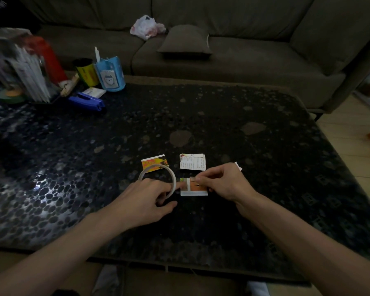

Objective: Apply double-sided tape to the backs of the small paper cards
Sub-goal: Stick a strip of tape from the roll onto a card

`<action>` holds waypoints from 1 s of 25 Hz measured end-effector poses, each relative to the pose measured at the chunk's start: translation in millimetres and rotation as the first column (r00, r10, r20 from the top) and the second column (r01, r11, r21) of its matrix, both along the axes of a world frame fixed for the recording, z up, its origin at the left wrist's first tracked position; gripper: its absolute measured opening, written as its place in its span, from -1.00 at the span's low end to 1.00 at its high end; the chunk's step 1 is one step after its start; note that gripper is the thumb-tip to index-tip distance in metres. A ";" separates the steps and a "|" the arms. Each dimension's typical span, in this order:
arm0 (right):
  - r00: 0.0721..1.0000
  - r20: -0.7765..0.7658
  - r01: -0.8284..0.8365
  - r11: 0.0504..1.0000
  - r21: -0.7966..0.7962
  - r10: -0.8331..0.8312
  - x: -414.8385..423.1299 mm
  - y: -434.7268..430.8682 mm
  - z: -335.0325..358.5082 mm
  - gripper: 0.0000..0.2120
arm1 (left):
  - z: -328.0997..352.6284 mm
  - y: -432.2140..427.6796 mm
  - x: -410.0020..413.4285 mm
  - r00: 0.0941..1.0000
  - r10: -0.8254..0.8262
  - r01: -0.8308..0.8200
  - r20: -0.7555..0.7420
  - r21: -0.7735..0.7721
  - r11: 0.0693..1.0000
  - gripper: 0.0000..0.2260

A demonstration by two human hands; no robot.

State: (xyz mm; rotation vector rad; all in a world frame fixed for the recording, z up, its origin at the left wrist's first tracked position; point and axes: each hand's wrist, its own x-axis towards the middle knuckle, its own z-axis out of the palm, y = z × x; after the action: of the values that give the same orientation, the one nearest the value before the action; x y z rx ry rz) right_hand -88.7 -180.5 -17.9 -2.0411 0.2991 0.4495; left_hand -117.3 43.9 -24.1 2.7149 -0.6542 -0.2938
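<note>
Two hands work at lower centre of frame on the dark pebbled counter [254, 129]. Left hand [152, 199]: fingers curled round the tape roll [151, 168], one fingertip out and pressing the left edge of the working card [198, 189]. Right hand [220, 182]: thumb and forefinger closed in a pinch on what looks like the tape end [192, 179] at the card's top edge. Card stack [192, 162] lies just above; a single orange card [153, 163] sits partly behind the roll. Risks: strip lands skew or wrinkled if the pinch pulls sideways; card lifts if the fingertip slips; adhesive fouls on fingers. Containers, upper left: blue holder [111, 75], one white stick upright in it; yellow-black can [86, 72], contents not visible; clear holder [28, 67], blurred, holding pale sheets or sticks.
</note>
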 end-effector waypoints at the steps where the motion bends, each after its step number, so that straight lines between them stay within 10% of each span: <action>1: 1.000 0.000 0.004 1.000 0.002 -0.004 0.6 0.3 0.2 -0.95 | -1.1 0.9 0.7 1.000 -0.020 0.021 0.021 -0.018 1.000 -0.85; 5: 0.999 -0.045 0.005 1.000 0.001 -0.005 2.0 0.5 -0.4 -0.95 | -5.5 2.5 2.0 0.992 -0.061 0.063 0.107 -0.017 0.998 -0.50; 9: 0.996 -0.088 -0.011 1.000 -0.025 0.009 3.3 4.2 -0.6 -0.97 | -11.1 3.5 5.0 0.990 -0.070 0.066 0.119 0.038 0.997 -0.78; 25: 0.994 -0.064 0.086 0.989 -0.118 -0.094 5.3 18.4 -8.5 -0.87 | -15.1 -2.5 7.0 0.993 -0.041 0.039 0.112 0.020 0.999 -0.67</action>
State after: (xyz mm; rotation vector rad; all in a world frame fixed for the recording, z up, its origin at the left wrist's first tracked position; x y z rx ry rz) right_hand -83.4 -162.1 -26.4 -2.1173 0.4666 0.4570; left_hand -110.3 41.4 -39.2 2.7534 -0.7414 -0.1576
